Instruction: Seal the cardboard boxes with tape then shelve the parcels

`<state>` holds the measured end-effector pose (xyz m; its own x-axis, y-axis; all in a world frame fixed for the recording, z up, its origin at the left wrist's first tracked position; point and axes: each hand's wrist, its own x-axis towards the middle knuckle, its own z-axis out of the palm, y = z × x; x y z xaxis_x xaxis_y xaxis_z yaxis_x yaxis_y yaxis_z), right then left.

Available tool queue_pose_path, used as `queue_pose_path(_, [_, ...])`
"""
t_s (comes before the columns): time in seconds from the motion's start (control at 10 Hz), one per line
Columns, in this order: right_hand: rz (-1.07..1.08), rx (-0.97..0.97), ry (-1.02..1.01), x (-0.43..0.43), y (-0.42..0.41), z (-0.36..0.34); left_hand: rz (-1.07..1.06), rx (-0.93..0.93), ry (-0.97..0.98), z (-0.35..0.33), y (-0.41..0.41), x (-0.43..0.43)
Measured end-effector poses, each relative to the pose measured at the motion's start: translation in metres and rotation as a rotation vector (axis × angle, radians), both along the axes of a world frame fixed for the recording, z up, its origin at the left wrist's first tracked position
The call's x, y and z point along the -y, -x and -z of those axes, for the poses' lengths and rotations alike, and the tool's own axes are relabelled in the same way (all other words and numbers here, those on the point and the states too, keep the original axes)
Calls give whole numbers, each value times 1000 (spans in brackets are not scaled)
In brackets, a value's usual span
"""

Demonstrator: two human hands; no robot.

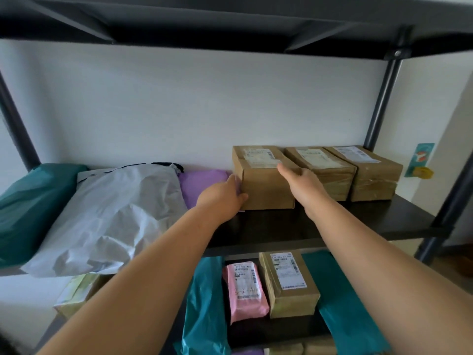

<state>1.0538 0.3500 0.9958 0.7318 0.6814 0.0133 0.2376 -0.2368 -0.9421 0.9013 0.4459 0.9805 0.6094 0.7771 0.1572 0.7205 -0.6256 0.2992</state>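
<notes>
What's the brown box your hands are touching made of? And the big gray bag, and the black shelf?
Brown box: cardboard, matte, going by its dull brown faces and folded edges; shiny clear tape seems to cross the top. Gray bag: looks like thin plastic film, slightly glossy, with soft crinkles. Black shelf: a smooth, dark, faintly reflective board; painted metal or laminate, hard to tell.

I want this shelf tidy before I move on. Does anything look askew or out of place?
The grey mailer is crumpled and hangs over the front edge of the shelf, so it might slip off. Nothing else stands out.
</notes>
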Motion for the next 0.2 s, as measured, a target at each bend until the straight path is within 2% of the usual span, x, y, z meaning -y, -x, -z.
queue_pose_path(0.1, [136, 265, -77, 19, 14, 8, -56, 138, -88, 2, 8, 20])
queue_pose_path(0.2, [264, 463, -289, 33, 26, 27, -76, 490, -202, 8, 6, 44])
